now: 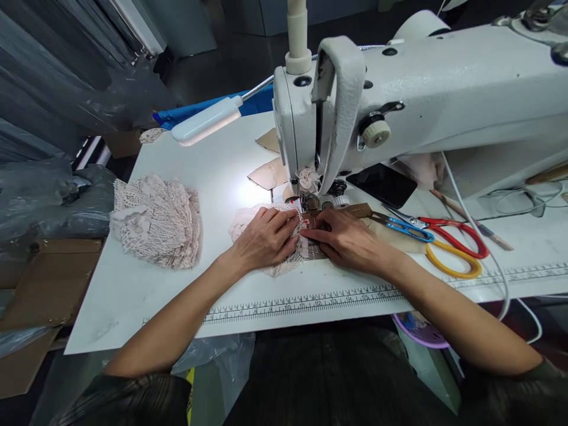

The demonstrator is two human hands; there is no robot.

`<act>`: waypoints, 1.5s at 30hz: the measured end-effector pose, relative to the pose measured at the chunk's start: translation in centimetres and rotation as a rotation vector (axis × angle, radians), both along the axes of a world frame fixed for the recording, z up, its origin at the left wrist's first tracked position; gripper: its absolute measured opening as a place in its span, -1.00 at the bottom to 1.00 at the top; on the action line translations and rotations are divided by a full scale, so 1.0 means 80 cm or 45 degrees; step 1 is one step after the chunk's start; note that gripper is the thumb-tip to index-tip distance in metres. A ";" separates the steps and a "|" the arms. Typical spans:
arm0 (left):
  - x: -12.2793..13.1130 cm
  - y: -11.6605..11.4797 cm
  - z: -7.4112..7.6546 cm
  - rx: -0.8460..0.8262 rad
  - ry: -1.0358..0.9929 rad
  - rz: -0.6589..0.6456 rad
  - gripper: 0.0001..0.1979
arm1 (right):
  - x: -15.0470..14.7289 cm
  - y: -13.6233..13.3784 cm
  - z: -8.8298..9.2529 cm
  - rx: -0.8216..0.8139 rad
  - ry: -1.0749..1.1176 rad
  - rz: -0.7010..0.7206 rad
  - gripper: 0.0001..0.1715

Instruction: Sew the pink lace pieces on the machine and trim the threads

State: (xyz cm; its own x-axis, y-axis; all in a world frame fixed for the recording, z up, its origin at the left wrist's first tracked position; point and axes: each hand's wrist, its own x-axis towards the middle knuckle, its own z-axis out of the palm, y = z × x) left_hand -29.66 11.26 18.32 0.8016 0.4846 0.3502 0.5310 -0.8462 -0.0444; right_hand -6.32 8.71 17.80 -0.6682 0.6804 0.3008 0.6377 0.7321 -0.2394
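Note:
A piece of pale pink lace [242, 219] lies under the sewing machine's needle area. My left hand [265, 238] rests on top of it, fingers stretched flat toward the presser foot. Just right of the foot, my right hand [352, 241] has thumb and forefinger brought together at the lace's right edge; its other fingers curl under and are partly hidden. The white sewing machine [426, 89] stands over both hands. A ruffled fabric flower [307, 179] sits behind the needle.
Left on the table is a heap of lace [155, 225]. At right lie red-handled scissors [461, 234], yellow-handled scissors [457, 263], blue thread snips [408, 228] and a black phone [382, 184]. A lamp [207, 121] hangs over the table, and a printed ruler [288, 307] runs along its front.

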 end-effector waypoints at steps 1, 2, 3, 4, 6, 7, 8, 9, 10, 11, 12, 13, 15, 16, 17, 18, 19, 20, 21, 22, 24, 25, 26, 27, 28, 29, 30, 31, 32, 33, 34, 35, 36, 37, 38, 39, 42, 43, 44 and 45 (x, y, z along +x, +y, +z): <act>0.000 0.000 0.000 -0.002 0.003 0.002 -0.68 | 0.000 0.000 0.000 0.001 0.001 -0.002 -0.61; 0.000 0.000 0.001 -0.008 0.012 0.006 -0.68 | 0.000 -0.001 0.000 0.003 0.001 -0.003 -0.61; 0.000 0.000 0.002 -0.015 0.026 0.010 -0.68 | 0.000 -0.001 0.000 0.005 0.001 -0.003 -0.62; 0.001 0.000 0.003 -0.022 0.044 0.012 -0.67 | 0.000 -0.001 0.000 0.007 0.001 -0.002 -0.62; 0.002 0.000 0.006 -0.041 0.088 0.013 -0.65 | 0.000 -0.001 0.000 0.017 0.002 -0.001 -0.63; 0.003 0.000 0.008 -0.053 0.110 0.012 -0.64 | 0.001 0.000 -0.001 0.023 0.000 -0.002 -0.63; 0.003 0.001 0.010 -0.067 0.128 0.009 -0.63 | 0.001 0.000 -0.001 0.029 -0.004 -0.004 -0.63; 0.003 0.003 0.011 -0.080 0.141 0.005 -0.62 | 0.001 0.000 -0.001 0.033 -0.009 -0.006 -0.63; 0.004 0.005 0.011 -0.095 0.153 -0.002 -0.62 | 0.001 0.000 -0.001 0.035 -0.015 -0.010 -0.63; 0.003 0.007 0.012 -0.108 0.162 -0.013 -0.62 | 0.001 0.000 -0.001 0.035 -0.020 -0.016 -0.63; 0.003 0.010 0.012 -0.117 0.169 -0.026 -0.62 | 0.000 0.000 0.000 0.035 -0.021 -0.023 -0.63; 0.002 0.012 0.011 -0.122 0.176 -0.042 -0.62 | -0.001 -0.001 0.000 0.033 -0.021 -0.030 -0.63; 0.000 0.017 0.010 -0.117 0.177 -0.068 -0.63 | -0.003 -0.001 0.001 0.030 -0.014 -0.048 -0.63; -0.001 0.019 0.009 -0.108 0.173 -0.081 -0.63 | -0.004 -0.002 0.001 0.024 -0.009 -0.058 -0.63; -0.001 0.021 0.008 -0.097 0.165 -0.090 -0.63 | -0.005 -0.002 0.002 0.016 -0.003 -0.068 -0.63; -0.002 0.022 0.007 -0.089 0.156 -0.096 -0.63 | -0.005 -0.002 0.002 0.005 0.002 -0.075 -0.62; -0.002 0.023 0.006 -0.082 0.145 -0.102 -0.63 | -0.006 -0.002 0.002 -0.005 0.008 -0.080 -0.62; -0.002 0.023 0.005 -0.077 0.135 -0.101 -0.64 | -0.006 -0.002 0.001 -0.012 0.014 -0.082 -0.62; -0.001 0.023 0.004 -0.073 0.126 -0.101 -0.64 | -0.006 -0.002 0.001 -0.017 0.018 -0.080 -0.62; -0.001 0.023 0.003 -0.067 0.114 -0.098 -0.64 | -0.006 -0.001 0.001 -0.017 0.021 -0.079 -0.62; 0.000 0.022 0.001 -0.056 0.085 -0.090 -0.63 | -0.006 0.000 0.000 -0.009 0.025 -0.079 -0.63; 0.001 0.022 0.001 -0.053 0.067 -0.083 -0.63 | -0.006 0.000 0.000 -0.003 0.025 -0.083 -0.63; 0.001 0.021 0.000 -0.052 0.046 -0.075 -0.63 | -0.006 0.000 0.000 0.001 0.023 -0.086 -0.63; 0.001 0.021 0.000 -0.053 0.028 -0.069 -0.64 | -0.006 0.001 0.000 0.004 0.020 -0.089 -0.63; 0.002 0.020 0.000 -0.056 0.013 -0.060 -0.64 | -0.006 0.001 0.000 0.006 0.015 -0.091 -0.63; 0.002 0.020 0.000 -0.060 0.000 -0.054 -0.65 | -0.007 0.001 0.000 0.006 0.013 -0.092 -0.63; 0.002 0.020 -0.001 -0.066 -0.009 -0.049 -0.65 | -0.007 0.001 0.000 0.005 0.012 -0.093 -0.63; 0.003 0.019 -0.001 -0.076 -0.018 -0.045 -0.66 | -0.007 0.001 0.000 0.003 0.014 -0.092 -0.62; 0.003 0.019 -0.002 -0.088 -0.027 -0.042 -0.66 | -0.007 0.002 0.000 0.000 0.019 -0.091 -0.62; 0.003 0.019 -0.003 -0.103 -0.041 -0.040 -0.66 | -0.007 0.002 0.001 -0.004 0.026 -0.089 -0.62; 0.003 0.018 -0.003 -0.121 -0.060 -0.038 -0.66 | -0.006 0.002 0.001 -0.009 0.033 -0.086 -0.61; 0.003 0.018 -0.004 -0.137 -0.081 -0.036 -0.66 | -0.006 0.002 0.001 -0.015 0.039 -0.083 -0.59; 0.003 0.018 -0.005 -0.154 -0.102 -0.033 -0.66 | -0.006 0.002 0.001 -0.022 0.044 -0.082 -0.58; 0.003 0.017 -0.006 -0.169 -0.120 -0.030 -0.66 | -0.006 0.003 0.000 -0.029 0.047 -0.081 -0.57; 0.003 0.017 -0.007 -0.180 -0.133 -0.027 -0.66 | -0.006 0.003 0.000 -0.036 0.048 -0.084 -0.57; 0.003 0.017 -0.007 -0.186 -0.140 -0.024 -0.66 | -0.005 0.003 0.000 -0.041 0.048 -0.087 -0.57; 0.003 0.017 -0.008 -0.184 -0.146 -0.020 -0.65 | -0.005 0.004 -0.001 -0.043 0.051 -0.098 -0.60; 0.003 0.017 -0.008 -0.185 -0.143 -0.019 -0.65 | -0.005 0.004 -0.001 -0.043 0.053 -0.100 -0.60; 0.003 0.017 -0.008 -0.188 -0.138 -0.018 -0.65 | -0.005 0.004 -0.002 -0.044 0.054 -0.102 -0.61; 0.003 0.017 -0.008 -0.192 -0.130 -0.019 -0.65 | -0.006 0.004 -0.002 -0.046 0.055 -0.102 -0.61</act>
